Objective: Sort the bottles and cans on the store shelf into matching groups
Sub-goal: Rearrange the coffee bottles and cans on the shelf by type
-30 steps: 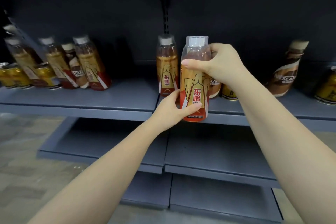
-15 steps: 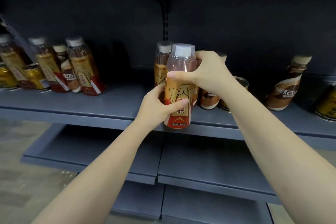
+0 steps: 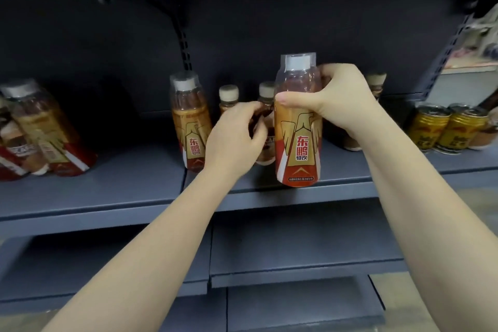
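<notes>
My right hand [image 3: 339,100] grips the upper body of a gold-and-red energy drink bottle [image 3: 297,143], held upright just above the front edge of the grey shelf [image 3: 134,183]. My left hand [image 3: 234,137] reaches behind it, its fingers curled around a small brown coffee bottle [image 3: 265,94] standing on the shelf. A matching energy drink bottle [image 3: 188,127] stands to the left, with another coffee bottle [image 3: 228,97] between them. A third coffee bottle [image 3: 376,83] is partly hidden behind my right hand.
A blurred cluster of energy and coffee bottles [image 3: 45,132] stands at the shelf's left end. Gold cans [image 3: 428,127] sit at the right. Bare shelf lies between the left cluster and the middle bottles. Lower shelves [image 3: 296,250] hold nothing.
My left hand has let go of the energy bottle's base and moved behind it to the small coffee bottle. My right hand has carried the energy bottle to the right. The view has shifted right.
</notes>
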